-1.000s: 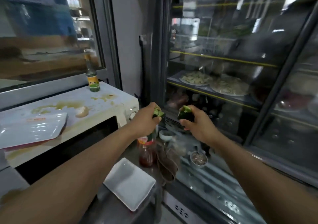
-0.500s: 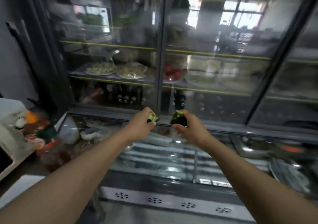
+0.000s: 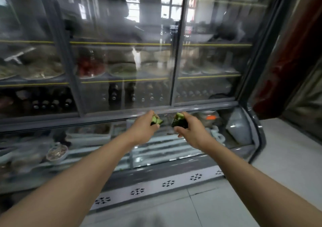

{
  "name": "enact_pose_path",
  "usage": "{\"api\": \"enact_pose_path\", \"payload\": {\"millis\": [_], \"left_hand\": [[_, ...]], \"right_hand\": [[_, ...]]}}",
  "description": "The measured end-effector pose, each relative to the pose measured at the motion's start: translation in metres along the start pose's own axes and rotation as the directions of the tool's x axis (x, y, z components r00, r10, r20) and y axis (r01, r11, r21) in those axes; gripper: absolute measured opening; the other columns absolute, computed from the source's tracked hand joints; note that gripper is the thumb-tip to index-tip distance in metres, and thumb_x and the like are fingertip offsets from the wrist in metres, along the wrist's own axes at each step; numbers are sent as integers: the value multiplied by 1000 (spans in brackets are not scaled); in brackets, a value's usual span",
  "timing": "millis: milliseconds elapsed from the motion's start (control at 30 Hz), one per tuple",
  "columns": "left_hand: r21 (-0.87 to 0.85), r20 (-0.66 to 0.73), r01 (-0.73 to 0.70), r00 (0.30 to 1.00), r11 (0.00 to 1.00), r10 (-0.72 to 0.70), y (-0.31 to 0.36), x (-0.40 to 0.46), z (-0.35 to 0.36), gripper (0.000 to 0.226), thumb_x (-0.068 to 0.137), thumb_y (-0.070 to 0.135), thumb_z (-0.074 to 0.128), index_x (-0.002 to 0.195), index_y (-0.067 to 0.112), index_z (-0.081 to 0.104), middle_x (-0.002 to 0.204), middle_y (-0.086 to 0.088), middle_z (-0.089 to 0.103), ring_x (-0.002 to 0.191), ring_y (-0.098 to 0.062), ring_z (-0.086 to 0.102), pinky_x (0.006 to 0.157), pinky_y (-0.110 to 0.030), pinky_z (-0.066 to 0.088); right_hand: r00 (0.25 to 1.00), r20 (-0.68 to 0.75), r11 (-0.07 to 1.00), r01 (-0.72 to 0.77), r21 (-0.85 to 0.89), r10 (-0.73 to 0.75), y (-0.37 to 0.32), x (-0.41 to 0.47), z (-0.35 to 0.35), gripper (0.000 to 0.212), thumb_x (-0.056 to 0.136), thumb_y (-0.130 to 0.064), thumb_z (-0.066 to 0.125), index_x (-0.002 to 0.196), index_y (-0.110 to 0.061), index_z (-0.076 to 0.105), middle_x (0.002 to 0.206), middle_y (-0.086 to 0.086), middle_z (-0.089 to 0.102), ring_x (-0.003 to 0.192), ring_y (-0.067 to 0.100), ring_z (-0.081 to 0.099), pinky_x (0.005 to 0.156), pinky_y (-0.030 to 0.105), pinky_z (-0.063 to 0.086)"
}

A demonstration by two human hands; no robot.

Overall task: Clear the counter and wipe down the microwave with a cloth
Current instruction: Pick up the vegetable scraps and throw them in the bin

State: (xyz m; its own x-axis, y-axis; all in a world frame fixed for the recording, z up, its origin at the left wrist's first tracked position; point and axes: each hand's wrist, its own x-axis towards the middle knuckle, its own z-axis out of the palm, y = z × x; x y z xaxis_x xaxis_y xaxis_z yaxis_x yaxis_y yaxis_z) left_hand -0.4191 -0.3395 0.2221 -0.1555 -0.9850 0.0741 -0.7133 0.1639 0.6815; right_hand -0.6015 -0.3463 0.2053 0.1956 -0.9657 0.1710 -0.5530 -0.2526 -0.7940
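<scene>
Two cucumber chunks (image 3: 179,121) (green, dark-skinned), one gripped per hand, before glass.

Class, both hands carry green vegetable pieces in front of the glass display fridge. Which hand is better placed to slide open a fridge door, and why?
Neither clearly: left hand grips a green piece, right hand grips a darker piece. Left, slightly; it sits nearer the door frame.

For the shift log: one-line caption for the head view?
Left hand and right hand each grip green vegetable pieces before the glass-door display fridge.
</scene>
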Motion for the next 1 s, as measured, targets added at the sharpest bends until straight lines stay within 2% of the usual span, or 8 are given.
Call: {"api": "enact_pose_path", "payload": {"millis": [200, 300, 333, 467, 700, 800, 900, 1000], "left_hand": [[-14, 151, -131, 980, 991, 132, 83, 26, 81, 19, 94, 16, 50, 112, 8, 48, 106, -11, 57, 95, -28, 54, 79, -34, 44], [17, 192, -220, 958, 975, 213, 125, 43, 117, 22, 93, 16, 51, 113, 6, 48, 110, -15, 59, 103, -32, 54, 84, -34, 43], [23, 201, -248, 950, 968, 239, 137, 50, 127, 24, 94, 17, 51, 115, 7, 47, 111, -14, 58, 103, -32, 54, 83, -33, 42], [1, 262, -333, 910, 943, 321, 184, 84, 167, 24, 94, 18, 50, 116, 11, 47, 112, -12, 58, 95, -24, 52, 76, -29, 38], [-55, 324, -439, 842, 897, 432, 249, 160, 235, 21, 93, 21, 52, 111, 10, 47, 105, -11, 58, 92, -26, 54, 72, -33, 40], [-87, 349, -491, 800, 867, 488, 274, 195, 260, 12, 93, 20, 52, 100, 13, 44, 97, -6, 55, 82, -18, 49, 62, -28, 34], [-108, 389, -532, 755, 840, 528, 301, 226, 284, 12, 94, 20, 50, 101, 11, 45, 101, -8, 56, 91, -23, 52, 71, -30, 37], [-143, 425, -540, 724, 830, 544, 328, 247, 311, 20, 94, 19, 50, 111, 8, 47, 110, -10, 56, 100, -25, 52, 77, -29, 38]], "right_hand": [[978, -168, 987, -135, -83, 120, 59, -46, -99, 26, 88, -13, 63, 112, -12, 53, 94, 6, 62, 73, 8, 60, 55, 6, 46], [943, -272, 970, -222, -95, 189, 83, -62, -145, 23, 88, -15, 63, 108, -18, 53, 96, 7, 63, 83, 20, 64, 76, 33, 55], [929, -307, 963, -249, -104, 207, 91, -66, -158, 23, 88, -16, 63, 108, -19, 53, 94, 4, 63, 82, 19, 63, 77, 36, 53], [880, -401, 945, -314, -88, 255, 120, -75, -207, 22, 86, -17, 64, 106, -18, 54, 82, -3, 60, 75, 14, 60, 66, 26, 48], [787, -531, 907, -414, -76, 315, 172, -66, -286, 20, 86, -14, 63, 103, -16, 53, 97, 10, 64, 86, 26, 63, 82, 45, 53], [736, -583, 891, -452, -45, 344, 195, -59, -320, 21, 87, -14, 62, 105, -17, 54, 98, 8, 64, 84, 24, 64, 78, 41, 55], [692, -623, 877, -481, -20, 365, 217, -54, -349, 29, 89, -16, 61, 117, -13, 53, 101, 7, 63, 78, 19, 65, 67, 27, 54], [654, -651, 864, -503, 6, 385, 237, -52, -375, 31, 90, -15, 60, 120, -13, 53, 103, 8, 62, 77, 19, 65, 75, 35, 56]]}}
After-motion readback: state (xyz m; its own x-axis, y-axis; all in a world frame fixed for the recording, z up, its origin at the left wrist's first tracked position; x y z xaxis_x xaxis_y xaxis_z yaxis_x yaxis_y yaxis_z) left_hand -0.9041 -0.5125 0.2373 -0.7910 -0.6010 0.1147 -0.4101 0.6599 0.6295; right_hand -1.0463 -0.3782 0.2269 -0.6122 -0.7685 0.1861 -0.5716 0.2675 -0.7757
